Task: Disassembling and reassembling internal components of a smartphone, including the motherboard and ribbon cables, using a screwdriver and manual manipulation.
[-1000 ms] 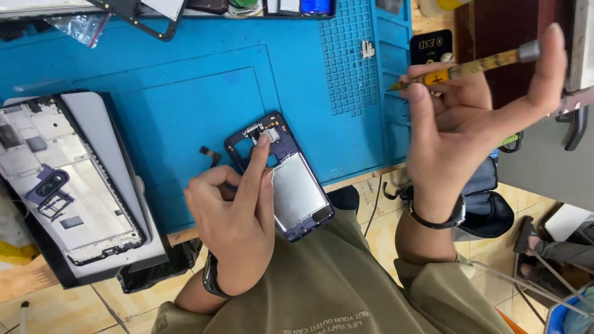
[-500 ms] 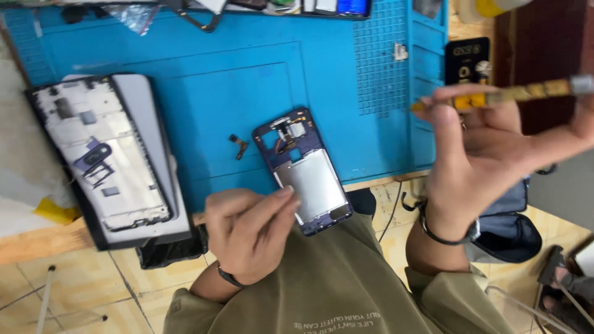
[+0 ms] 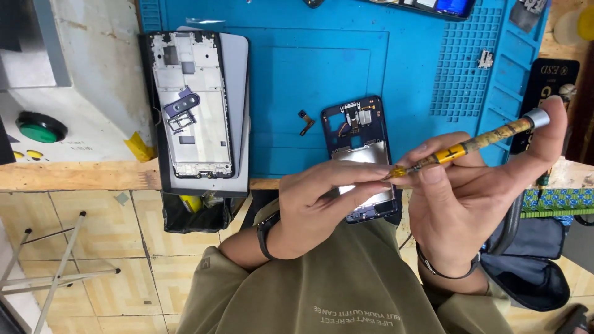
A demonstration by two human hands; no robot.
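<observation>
The left hand (image 3: 315, 210) has its fingers (image 3: 362, 176) pinched together at the tip of a thin yellow screwdriver (image 3: 470, 145). The right hand (image 3: 476, 198) holds that screwdriver, fingers curled around it and the thumb on its silver end. Just behind the hands, an open dark blue phone (image 3: 362, 154) lies on the blue mat (image 3: 297, 80) on the bench (image 3: 74, 176). Farther left lies a bigger phone frame (image 3: 192, 102).

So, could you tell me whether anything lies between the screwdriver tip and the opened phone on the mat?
Yes: the left hand pinches at the screwdriver tip, directly over the opened phone. The right hand holds the screwdriver.
</observation>
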